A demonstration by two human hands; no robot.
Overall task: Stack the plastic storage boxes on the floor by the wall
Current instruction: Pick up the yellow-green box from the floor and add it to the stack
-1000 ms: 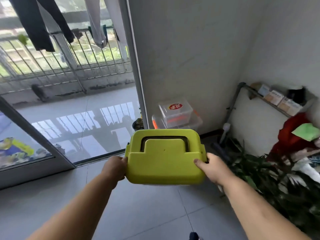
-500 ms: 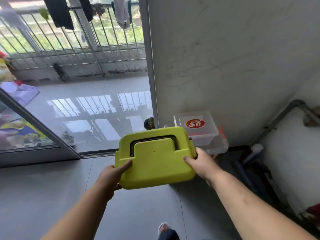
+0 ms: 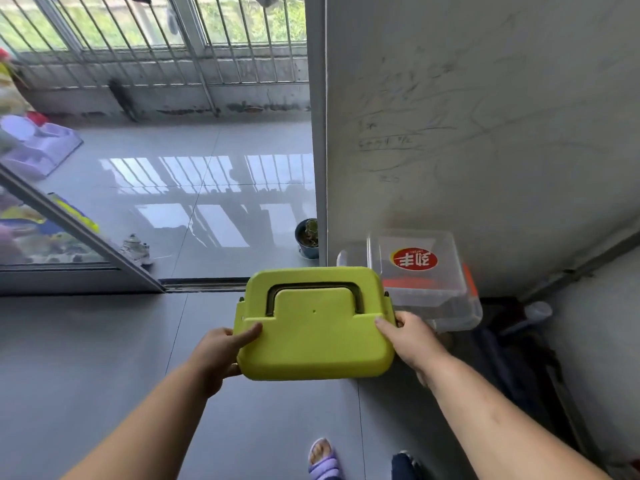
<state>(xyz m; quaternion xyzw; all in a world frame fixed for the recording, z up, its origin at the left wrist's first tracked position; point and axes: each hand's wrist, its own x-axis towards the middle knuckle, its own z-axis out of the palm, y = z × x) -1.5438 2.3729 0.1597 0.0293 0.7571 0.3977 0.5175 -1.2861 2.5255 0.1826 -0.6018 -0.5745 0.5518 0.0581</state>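
Note:
I carry a lime-green plastic box [image 3: 313, 323] with a folded dark handle in its lid, held level above the grey floor. My left hand [image 3: 221, 349] grips its left side and my right hand [image 3: 410, 339] grips its right side. Just beyond it, against the white wall, a small clear box with a red round label [image 3: 415, 263] sits on top of a larger clear box [image 3: 453, 315] with orange clips. The green box hides the near-left part of that stack.
A metal door frame [image 3: 318, 133] edges the wall; beyond it lies a glossy balcony floor with a small potted plant [image 3: 307, 237] and a shoe [image 3: 136, 249]. Dark clutter and a pipe [image 3: 526, 341] fill the right corner. My sandalled foot [image 3: 322, 457] is below.
I have stepped closer to the wall and my view has tilted down. The clear stack now looks larger and sits right behind the green box. My grip is unchanged.

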